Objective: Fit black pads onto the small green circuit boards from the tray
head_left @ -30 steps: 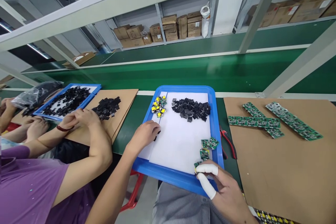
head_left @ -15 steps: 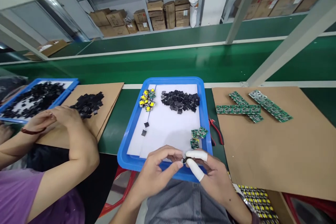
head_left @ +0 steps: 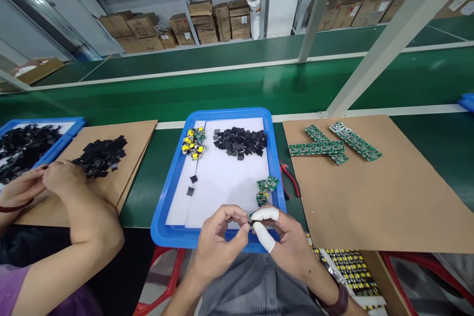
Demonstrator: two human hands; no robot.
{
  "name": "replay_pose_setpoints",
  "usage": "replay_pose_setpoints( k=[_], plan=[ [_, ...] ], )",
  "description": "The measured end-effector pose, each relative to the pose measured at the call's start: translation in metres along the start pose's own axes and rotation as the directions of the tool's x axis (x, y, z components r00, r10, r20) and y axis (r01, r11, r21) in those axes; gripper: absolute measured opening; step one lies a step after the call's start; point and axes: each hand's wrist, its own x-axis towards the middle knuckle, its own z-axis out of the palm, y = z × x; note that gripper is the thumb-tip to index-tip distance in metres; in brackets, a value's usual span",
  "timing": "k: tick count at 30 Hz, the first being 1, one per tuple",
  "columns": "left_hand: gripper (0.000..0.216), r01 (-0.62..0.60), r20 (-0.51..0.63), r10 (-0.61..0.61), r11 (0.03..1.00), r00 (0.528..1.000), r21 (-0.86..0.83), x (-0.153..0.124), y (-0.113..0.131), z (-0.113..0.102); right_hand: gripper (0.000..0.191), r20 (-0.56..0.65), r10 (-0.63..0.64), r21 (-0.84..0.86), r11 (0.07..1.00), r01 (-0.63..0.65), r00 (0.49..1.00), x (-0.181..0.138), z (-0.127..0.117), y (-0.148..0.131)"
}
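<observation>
Over the near edge of a blue tray [head_left: 159, 222], both my hands meet fingertip to fingertip. My right hand [head_left: 291, 239], with white covers on thumb and forefinger, pinches a small dark piece [head_left: 251, 222]. The thumb and forefinger of my left hand [head_left: 222, 239] close on its other side. Fingers hide most of the piece, so its exact kind does not show. Small green circuit boards [head_left: 267, 184] lie in the tray just beyond my right hand. Farther back are a heap of flat black pieces [head_left: 240, 142] and a cluster of boards with yellow parts [head_left: 193, 143]. Two black pieces [head_left: 190, 191] lie apart at left.
Red-handled pliers [head_left: 291, 180] lie right of the tray. Green board strips [head_left: 355, 140] rest on cardboard [head_left: 388, 197]. Below it stands a box of yellow-topped boards [head_left: 351, 269]. At left, a co-worker's hands [head_left: 61, 177] are beside another black heap [head_left: 101, 156].
The head view has turned a little to the right, so everything sits farther left. My hands stay together around the small dark piece, with only slight finger movement.
</observation>
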Motion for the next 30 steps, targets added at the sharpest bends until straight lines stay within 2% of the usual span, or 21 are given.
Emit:
replay_pose_setpoints(
  k=[3, 5, 9, 11, 19, 22, 24, 26, 27, 28, 30],
  plan=[
    [0.017, -0.063, -0.009, 0.063, 0.998, 0.998, 0.004, -0.004, -0.004, 0.005, 0.016, -0.026, 0.022, 0.038, 0.999, -0.021, 0.999, -0.001, 0.0, 0.001],
    [0.017, -0.074, -0.001, 0.074, 0.997, 0.997, -0.034, -0.006, -0.003, 0.005, 0.017, -0.001, 0.036, 0.083, 0.996, -0.036, 0.999, -0.001, -0.002, 0.001],
    [0.011, 0.002, 0.061, 0.007, 0.989, 0.998, -0.149, -0.004, 0.003, -0.001, 0.02, 0.097, 0.06, 0.18, 0.981, -0.077, 0.993, 0.001, -0.004, -0.001],
    [0.01, 0.035, 0.084, -0.022, 0.986, 0.996, -0.16, -0.001, 0.006, -0.004, 0.02, 0.094, 0.067, 0.197, 0.977, -0.084, 0.993, 0.003, -0.004, -0.002],
    [0.021, -0.072, 0.089, 0.069, 0.997, 0.994, 0.038, 0.002, 0.006, -0.006, 0.022, 0.004, -0.044, -0.057, 0.997, 0.044, 0.999, -0.002, 0.001, -0.001],
    [0.029, -0.214, 0.022, 0.214, 0.962, 0.977, 0.17, -0.003, 0.003, 0.004, 0.021, -0.053, -0.124, -0.149, 0.982, 0.115, 0.991, -0.005, 0.003, 0.001],
    [0.037, -0.371, -0.019, 0.39, 0.888, 0.921, 0.272, -0.007, 0.001, 0.01, 0.02, -0.086, -0.173, -0.18, 0.971, 0.156, 0.981, -0.006, 0.004, 0.002],
    [0.042, -0.43, -0.062, 0.475, 0.839, 0.878, 0.335, -0.01, 0.0, 0.011, 0.021, -0.107, -0.203, -0.167, 0.969, 0.184, 0.973, -0.006, 0.004, 0.003],
    [0.042, -0.401, -0.087, 0.45, 0.855, 0.889, 0.329, -0.011, 0.0, 0.01, 0.021, -0.108, -0.203, -0.149, 0.971, 0.186, 0.973, -0.007, 0.003, 0.003],
    [0.04, -0.337, -0.101, 0.379, 0.895, 0.92, 0.29, -0.011, 0.0, 0.007, 0.022, -0.105, -0.197, -0.131, 0.974, 0.183, 0.975, -0.007, 0.002, 0.003],
    [0.034, -0.167, -0.07, 0.179, 0.976, 0.981, 0.142, -0.009, 0.0, 0.0, 0.024, -0.074, -0.167, -0.097, 0.982, 0.159, 0.983, -0.007, -0.001, 0.003]
  ],
)
